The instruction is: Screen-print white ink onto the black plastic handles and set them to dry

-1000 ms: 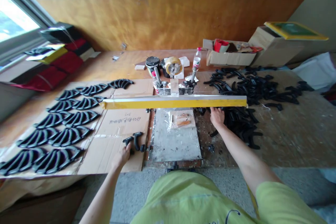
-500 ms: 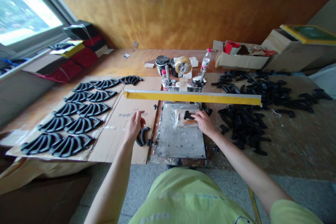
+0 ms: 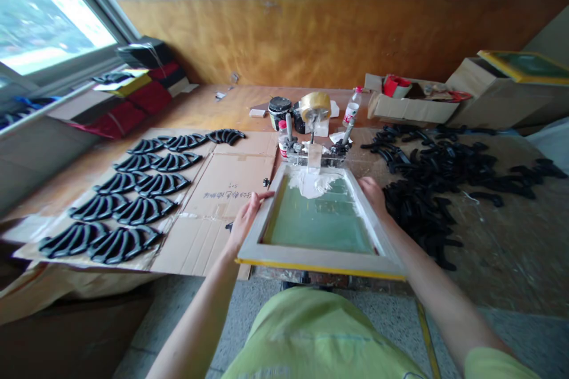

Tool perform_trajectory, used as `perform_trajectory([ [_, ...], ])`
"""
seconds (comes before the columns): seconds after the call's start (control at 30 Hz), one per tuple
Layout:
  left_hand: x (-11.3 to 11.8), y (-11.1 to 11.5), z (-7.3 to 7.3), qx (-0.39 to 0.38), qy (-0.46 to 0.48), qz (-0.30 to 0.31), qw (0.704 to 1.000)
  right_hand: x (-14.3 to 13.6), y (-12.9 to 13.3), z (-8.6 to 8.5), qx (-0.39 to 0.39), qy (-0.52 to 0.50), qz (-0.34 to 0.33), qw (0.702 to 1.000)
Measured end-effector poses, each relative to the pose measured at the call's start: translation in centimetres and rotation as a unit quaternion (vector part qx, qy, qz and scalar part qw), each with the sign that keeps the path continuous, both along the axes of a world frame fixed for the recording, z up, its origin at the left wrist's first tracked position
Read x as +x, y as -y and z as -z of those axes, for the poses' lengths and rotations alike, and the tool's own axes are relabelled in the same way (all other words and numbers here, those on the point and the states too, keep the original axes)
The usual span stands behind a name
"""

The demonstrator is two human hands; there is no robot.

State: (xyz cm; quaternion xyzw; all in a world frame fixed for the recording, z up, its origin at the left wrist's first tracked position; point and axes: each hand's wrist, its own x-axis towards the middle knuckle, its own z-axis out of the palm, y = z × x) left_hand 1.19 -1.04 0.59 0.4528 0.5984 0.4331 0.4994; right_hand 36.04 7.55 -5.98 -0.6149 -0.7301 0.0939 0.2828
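Note:
A screen printing frame with a pale border, yellow front edge and green mesh lies lowered in front of me, over the metal plate. White ink is smeared across the far end of the mesh. At the frame's left side, my left hand grips the edge, fingertips by the border. My right hand is at the opposite side, partly hidden behind the border. The clamp stands at the frame's far end. Beneath the frame, the plate and the black piece on it are hidden.
Curved black handles lie in fanned rows on cardboard at left. A heap of black pieces covers the right side. Behind the clamp stand an ink tub, a tape roll and a bottle. An open carton sits further right.
The frame has swung down from its raised position, covering the plate. My right hand has let go of the black piece and moved to the frame's right side; my left hand has come to its left side.

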Motion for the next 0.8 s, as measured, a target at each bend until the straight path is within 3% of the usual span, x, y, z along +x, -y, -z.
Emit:
perform_trajectory([
  [0.07, -0.3, 1.2, 2.6, -0.043, -0.019, 0.015, 0.999, -0.4, -1.9, -1.3, 0.061, 0.001, 0.033, 0.998],
  [0.17, 0.1, 1.8, 6.5, -0.054, -0.008, 0.004, 0.998, -4.4, -4.9, -2.8, 0.117, 0.019, -0.056, 0.991],
  [0.23, 0.4, 1.7, 8.6, -0.068, 0.014, 0.002, 0.998, -7.6, -6.3, -3.2, 0.092, 0.067, -0.13, 0.985],
  [0.33, 0.4, 1.5, 10.5, -0.076, 0.032, 0.01, 0.997, -10.4, -6.4, -2.9, 0.009, 0.144, -0.163, 0.976],
  [0.43, 0.0, 1.4, 11.4, -0.073, 0.014, 0.009, 0.997, -10.2, -4.0, -2.0, -0.022, 0.174, -0.187, 0.967],
  [0.5, -0.2, 1.5, 11.6, -0.075, 0.007, 0.007, 0.997, -9.1, -1.8, -1.8, -0.01, 0.172, -0.245, 0.954],
  [0.6, -0.1, 1.5, 11.6, -0.079, 0.014, 0.0, 0.997, -7.5, 0.4, -2.5, -0.003, 0.16, -0.351, 0.922],
  [0.67, 0.1, 1.5, 11.4, -0.082, 0.017, -0.009, 0.996, -7.2, 0.5, -3.2, -0.017, 0.157, -0.389, 0.908],
  [0.8, 0.2, 1.6, 10.8, -0.082, 0.019, -0.015, 0.996, -7.9, -0.4, -3.0, -0.004, 0.14, -0.317, 0.938],
])
